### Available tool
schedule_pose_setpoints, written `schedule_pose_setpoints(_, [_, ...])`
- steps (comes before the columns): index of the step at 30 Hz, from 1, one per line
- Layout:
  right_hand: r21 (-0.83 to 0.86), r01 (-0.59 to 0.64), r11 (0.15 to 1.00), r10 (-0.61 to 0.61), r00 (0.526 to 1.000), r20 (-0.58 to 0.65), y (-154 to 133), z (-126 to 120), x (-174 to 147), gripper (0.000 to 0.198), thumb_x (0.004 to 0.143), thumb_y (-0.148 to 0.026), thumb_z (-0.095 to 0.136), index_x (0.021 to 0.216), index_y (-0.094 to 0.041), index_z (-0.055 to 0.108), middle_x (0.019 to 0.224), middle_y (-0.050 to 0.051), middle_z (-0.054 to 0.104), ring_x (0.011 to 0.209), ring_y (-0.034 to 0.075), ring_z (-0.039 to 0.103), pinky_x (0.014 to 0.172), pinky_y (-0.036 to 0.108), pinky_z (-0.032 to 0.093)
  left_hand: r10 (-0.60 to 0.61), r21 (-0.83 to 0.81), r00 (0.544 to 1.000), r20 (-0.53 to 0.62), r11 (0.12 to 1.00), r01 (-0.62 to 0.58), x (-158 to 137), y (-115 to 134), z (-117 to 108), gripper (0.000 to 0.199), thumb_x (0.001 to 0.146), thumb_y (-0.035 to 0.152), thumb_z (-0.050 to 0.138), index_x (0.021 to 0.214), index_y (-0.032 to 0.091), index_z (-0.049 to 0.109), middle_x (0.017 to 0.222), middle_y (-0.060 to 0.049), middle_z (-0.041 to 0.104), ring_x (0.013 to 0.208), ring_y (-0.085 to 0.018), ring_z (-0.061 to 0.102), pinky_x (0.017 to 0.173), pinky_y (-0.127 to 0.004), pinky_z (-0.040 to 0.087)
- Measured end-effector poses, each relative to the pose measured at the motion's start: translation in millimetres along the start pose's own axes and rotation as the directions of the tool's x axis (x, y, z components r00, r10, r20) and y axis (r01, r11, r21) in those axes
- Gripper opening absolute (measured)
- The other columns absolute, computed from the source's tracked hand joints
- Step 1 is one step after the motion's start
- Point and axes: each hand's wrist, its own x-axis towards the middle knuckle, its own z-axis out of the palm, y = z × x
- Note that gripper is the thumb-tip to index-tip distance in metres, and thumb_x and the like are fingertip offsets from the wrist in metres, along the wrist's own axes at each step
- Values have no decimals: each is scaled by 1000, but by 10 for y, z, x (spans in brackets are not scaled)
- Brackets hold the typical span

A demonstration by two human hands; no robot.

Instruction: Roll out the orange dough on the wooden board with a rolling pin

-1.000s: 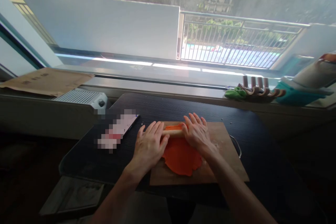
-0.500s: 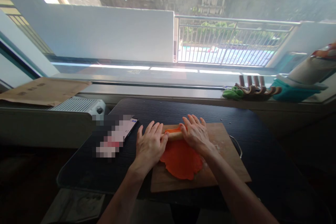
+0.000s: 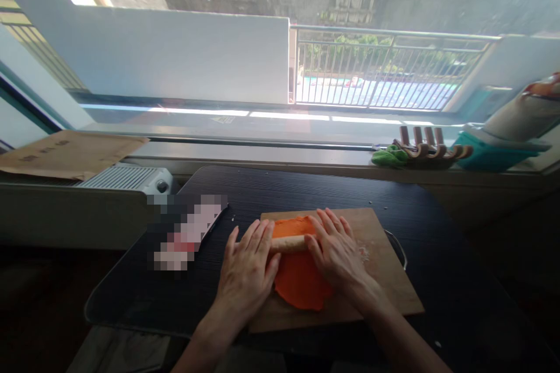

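Observation:
A pale wooden rolling pin (image 3: 289, 244) lies across a flat sheet of orange dough (image 3: 303, 282) on a wooden cutting board (image 3: 380, 294). My left hand (image 3: 248, 262) rests on the pin's left end with its fingers stretched forward and its thumb on the near side. Over the right end lies my right hand (image 3: 339, 247), palm down, fingers extended and slightly apart. Both palms hide the ends of the pin. Dough shows on the far side of the pin and, in a larger piece, on the near side.
A phone (image 3: 201, 224), partly blurred out, lies on the dark table (image 3: 306, 180) left of the board. White powder dusts the board's right part near a metal handle (image 3: 397, 247). Beyond are a radiator (image 3: 126, 180), a green cloth (image 3: 389, 156) and a teal container (image 3: 485, 151).
Both hands have drawn the rolling pin towards me across the dough. More orange dough now shows beyond the pin, and less on the near side.

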Motion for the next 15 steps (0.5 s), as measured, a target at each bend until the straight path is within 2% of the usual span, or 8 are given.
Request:
schedule_pose_setpoints(4, [-27, -108, 994, 109, 991, 81, 12, 20, 590, 48, 99, -42, 32, 136, -19, 52, 145, 13, 45, 136, 27, 35, 111, 50, 21, -84, -36, 996, 35, 996, 85, 477, -52, 44, 46, 95, 34, 36, 133, 14, 53, 140, -13, 55, 134, -31, 45, 111, -60, 27])
schedule_pose_setpoints(7, [-29, -127, 991, 129, 987, 92, 15, 10, 682, 48, 99, -43, 33, 136, -18, 52, 145, 14, 44, 136, 28, 35, 110, 50, 23, -90, -40, 996, 27, 995, 91, 508, -42, 44, 46, 95, 33, 36, 132, 14, 54, 138, -13, 57, 133, -32, 46, 110, -61, 29])
schedule_pose_setpoints(9, [-24, -84, 996, 85, 994, 66, 15, -1, 499, 47, 99, -41, 34, 135, -18, 52, 145, 13, 45, 137, 28, 34, 111, 50, 22, -67, -41, 997, 25, 997, 68, 329, -34, 25, 47, 94, 33, 38, 134, 15, 52, 138, -13, 57, 132, -31, 47, 110, -59, 29])
schedule_pose_setpoints(12, [24, 21, 999, -21, 1000, 12, 11, -18, -4, 44, 98, -39, 35, 136, -22, 52, 145, 7, 46, 139, 25, 31, 113, 48, 23, 55, -10, 998, -19, 998, -55, -97, -53, -26, 52, 92, 32, 42, 142, 17, 41, 142, -10, 53, 132, -27, 48, 112, -53, 26])
schedule_pose_setpoints(15, [14, 95, 995, -95, 995, -36, 12, -24, -447, 50, 96, -39, 39, 144, -24, 41, 150, 5, 38, 141, 26, 27, 112, 48, 25, 148, 20, 986, -74, 989, -147, -426, -93, -66, 60, 91, 32, 48, 147, 18, 32, 144, -8, 51, 133, -24, 47, 117, -44, 17])
